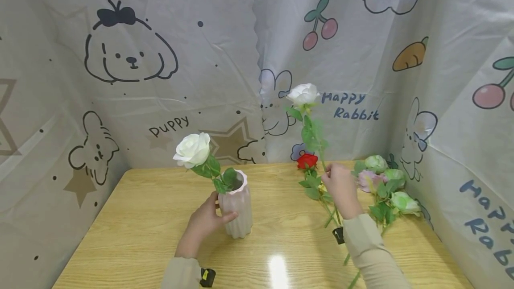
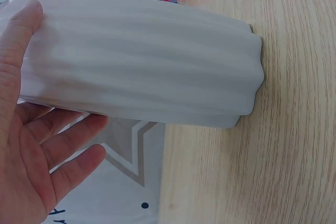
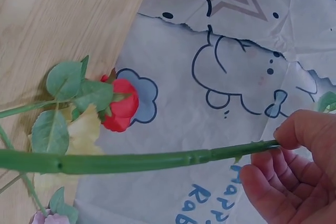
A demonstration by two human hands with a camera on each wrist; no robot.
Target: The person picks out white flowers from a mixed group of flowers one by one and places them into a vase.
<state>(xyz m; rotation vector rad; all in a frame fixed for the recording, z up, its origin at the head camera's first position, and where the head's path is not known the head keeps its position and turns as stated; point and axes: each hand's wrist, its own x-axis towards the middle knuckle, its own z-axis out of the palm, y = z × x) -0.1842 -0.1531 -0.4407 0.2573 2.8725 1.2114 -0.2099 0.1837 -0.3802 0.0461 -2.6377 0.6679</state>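
A pale, ribbed vase stands upright on the table, and a white rose leans out of its mouth to the left. My left hand holds the vase from the left side, thumb across the front; in the left wrist view the vase lies between thumb and fingers. To the right, my right hand pinches the stem of a second white rose, whose bloom is raised above the table. The right wrist view shows this green stem between thumb and fingertips; its bloom is outside that view.
A red rose lies behind my right hand, with a yellow bloom beside it. Green and pink flowers lie in a pile at the right of the wooden table. A printed cloth hangs around the back and sides.
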